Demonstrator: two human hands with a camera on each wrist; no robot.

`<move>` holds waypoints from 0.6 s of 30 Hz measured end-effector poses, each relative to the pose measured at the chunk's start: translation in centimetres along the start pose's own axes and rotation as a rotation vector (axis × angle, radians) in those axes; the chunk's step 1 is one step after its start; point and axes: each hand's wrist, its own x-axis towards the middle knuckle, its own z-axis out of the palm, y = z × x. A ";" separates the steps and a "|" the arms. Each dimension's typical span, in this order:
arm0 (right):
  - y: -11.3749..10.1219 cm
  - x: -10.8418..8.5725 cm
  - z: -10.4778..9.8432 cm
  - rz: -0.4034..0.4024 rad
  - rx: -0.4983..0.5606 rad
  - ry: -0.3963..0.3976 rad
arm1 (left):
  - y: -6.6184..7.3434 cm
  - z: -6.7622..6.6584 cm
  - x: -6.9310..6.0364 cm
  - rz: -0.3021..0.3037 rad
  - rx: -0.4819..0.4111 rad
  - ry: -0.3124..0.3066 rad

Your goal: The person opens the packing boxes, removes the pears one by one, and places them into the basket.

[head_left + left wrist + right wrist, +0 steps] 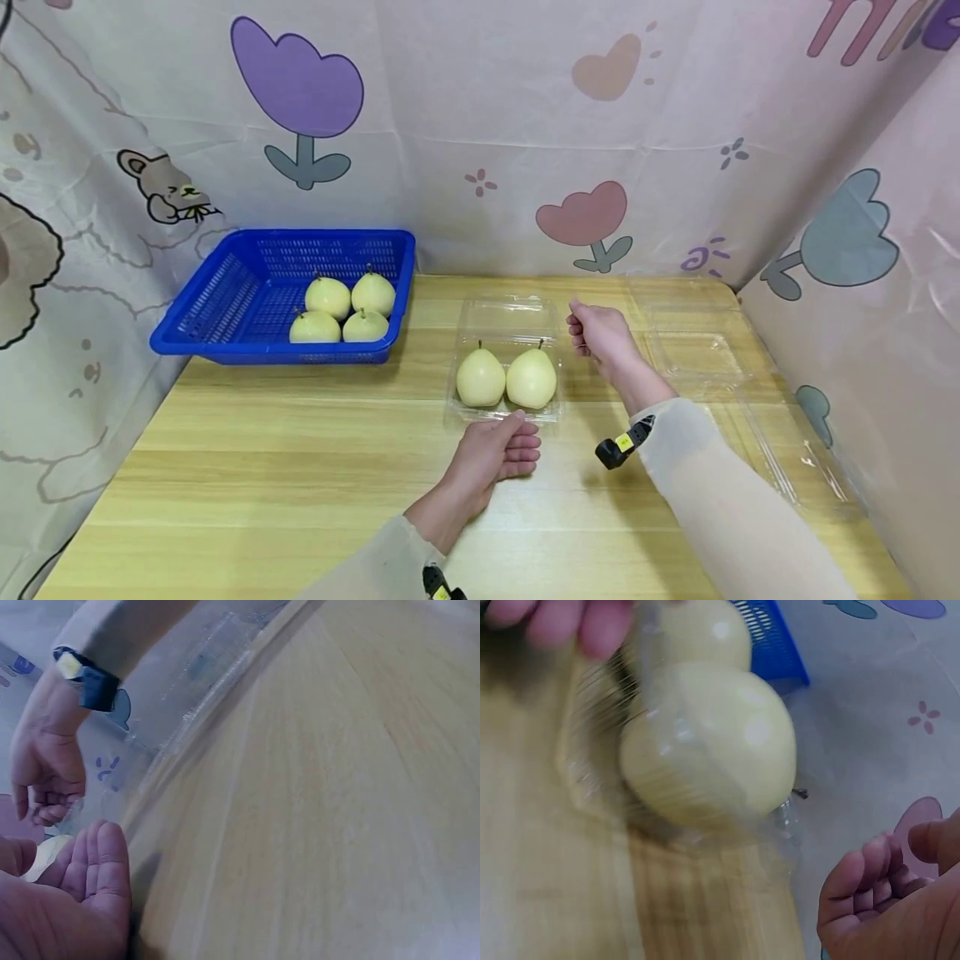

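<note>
Two pale yellow pears (481, 377) sit side by side in the base of a clear plastic clamshell box (452, 408) on the wooden table. Its see-through lid (510, 317) lies folded back towards the wall. My left hand (498, 454) is at the front edge of the box, thumb uppermost, its fingers loosely extended in the left wrist view. To the right of the lid is my right hand (603, 337), with its fingers loosely bent. In the right wrist view its thumb stands apart from the fingers and nothing shows between them.
A blue plastic basket (172, 342) holding several pears (327, 298) stands at the back left. More clear plastic boxes (697, 354) lie open along the table's right side. Patterned cloth (442, 100) hangs behind and beside the table.
</note>
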 end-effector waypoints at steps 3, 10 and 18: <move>0.5 -0.6 0.1 -0.099 -0.142 0.039 | 0.5 -0.5 -0.5 -0.009 0.021 -0.024; 1.4 -1.6 -0.1 -0.309 -0.530 0.077 | 2.3 -1.2 -1.5 0.095 0.095 -0.011; 2.7 -2.6 -0.1 -0.464 -0.784 -0.002 | 4.9 -2.8 -2.2 0.321 0.264 0.172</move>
